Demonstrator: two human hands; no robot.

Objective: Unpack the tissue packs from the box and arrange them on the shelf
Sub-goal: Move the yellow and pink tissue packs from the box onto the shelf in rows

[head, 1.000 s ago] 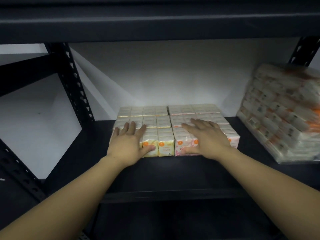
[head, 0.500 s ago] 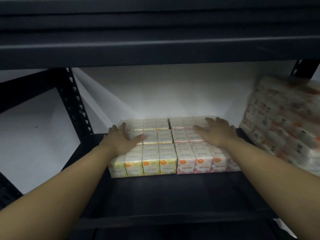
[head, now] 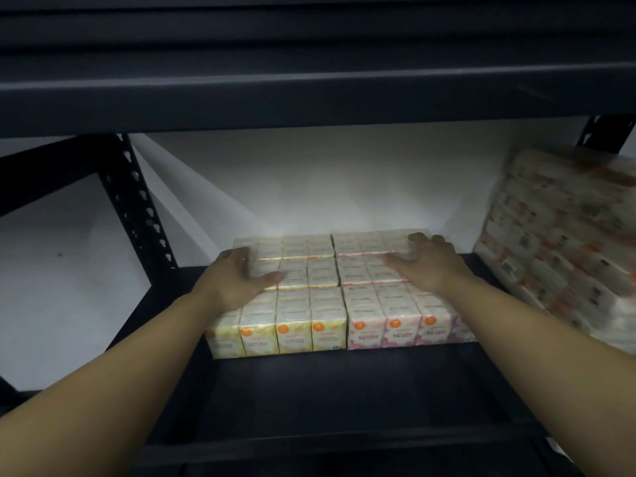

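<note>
Two blocks of tissue packs stand side by side on the black shelf board: yellow packs on the left, pink packs on the right, each in three rows going back. My left hand lies against the left side of the middle yellow row, thumb on top. My right hand rests over the right end of the rear pink rows, fingers bent over the far edge and thumb spread on top. Neither hand lifts a pack. No box is in view.
A large plastic-wrapped bundle of tissue packs stands on the shelf's right end, close to the pink block. A perforated black upright rises at the left. The upper shelf hangs low overhead. White wall lies behind.
Both hands slid from the front row back along the pack tops and outward to the block's sides. The view has tipped up, showing more of the upper shelf.
</note>
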